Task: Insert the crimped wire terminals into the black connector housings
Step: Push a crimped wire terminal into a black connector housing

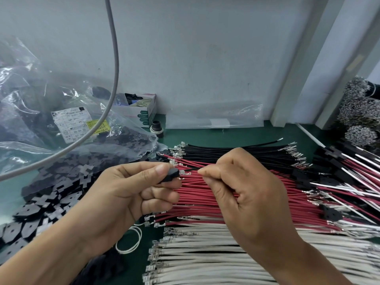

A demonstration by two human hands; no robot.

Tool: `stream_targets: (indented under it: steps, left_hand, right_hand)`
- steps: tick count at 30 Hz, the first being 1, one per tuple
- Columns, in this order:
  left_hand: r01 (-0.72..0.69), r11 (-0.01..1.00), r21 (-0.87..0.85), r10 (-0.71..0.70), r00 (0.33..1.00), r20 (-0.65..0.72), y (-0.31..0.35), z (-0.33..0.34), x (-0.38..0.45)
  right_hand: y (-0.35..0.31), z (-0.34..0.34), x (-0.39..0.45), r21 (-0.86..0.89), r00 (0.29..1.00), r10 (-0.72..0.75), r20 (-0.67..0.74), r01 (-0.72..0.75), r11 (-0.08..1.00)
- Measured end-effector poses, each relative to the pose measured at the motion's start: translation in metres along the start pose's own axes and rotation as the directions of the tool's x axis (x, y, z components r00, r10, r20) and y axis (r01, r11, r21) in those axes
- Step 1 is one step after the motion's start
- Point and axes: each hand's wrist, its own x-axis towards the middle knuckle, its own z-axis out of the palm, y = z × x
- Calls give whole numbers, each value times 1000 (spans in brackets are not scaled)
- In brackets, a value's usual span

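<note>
My left hand (131,188) pinches a small black connector housing (172,175) between thumb and fingers, above the wire piles. My right hand (242,186) pinches a black wire (193,169) just to the right of it. The wire's silver crimped terminal (182,172) points left and sits right at the housing's edge. Below the hands lie rows of black wires (236,151), red wires (197,194) and white wires (205,249), all with crimped ends.
A heap of loose black housings (41,204) spills from a clear plastic bag (67,120) at the left. Finished assemblies (353,171) lie at the right. A small cardboard box (141,110) and a grey cable (115,64) stand at the back on the green mat (216,134).
</note>
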Motion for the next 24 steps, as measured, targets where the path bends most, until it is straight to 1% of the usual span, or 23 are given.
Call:
stream_targets:
  steps: [2, 4, 6, 9, 10, 11, 12, 14, 15, 16, 19, 24]
  left_hand:
    - [11, 1000, -2, -11, 1000, 2, 1, 0, 0]
    - [37, 999, 3, -37, 999, 12, 0, 1, 0]
    - [54, 998, 8, -55, 998, 9, -1, 3, -1]
    - [45, 999, -1, -45, 999, -30, -4, 8, -2]
    - [18, 1000, 15, -17, 999, -43, -3, 10, -3]
    - [-36, 996, 76, 40, 997, -61, -3, 11, -4]
    - [-111, 977, 184, 126, 989, -74, -2, 12, -5]
    - [-266, 872, 411, 312, 949, -49, 1, 16, -10]
    - [-311, 820, 480, 370, 928, -31, 3, 18, -12]
    - [-327, 791, 517, 393, 919, -22, 4, 18, -13]
    - [-306, 809, 503, 355, 935, -3, 4, 18, -14]
    - [-263, 868, 422, 290, 957, 0, 2, 20, -14]
  right_hand:
    - [1, -1, 1, -88, 996, -94, 1, 94, 992]
    - [3, -3, 2, -137, 985, -169, 12, 170, 976]
    - [2, -1, 2, -123, 983, -184, 23, 186, 975]
    - [-4, 8, -2, -75, 989, -142, 47, 145, 987]
    - [-6, 9, -2, -66, 992, -115, 56, 119, 991]
    - [-6, 10, -2, -56, 994, -90, 67, 94, 994]
    - [-5, 9, 0, -44, 994, -70, 79, 74, 996]
    - [-3, 6, 1, -6, 993, -40, 108, 41, 999]
    - [-2, 4, 1, 2, 992, -33, 121, 33, 999]
    - [-1, 2, 2, -17, 991, -33, 130, 36, 999]
    - [-1, -2, 3, -101, 989, -40, 140, 54, 993]
    - [-6, 3, 0, -19, 987, -19, 162, 23, 1000]
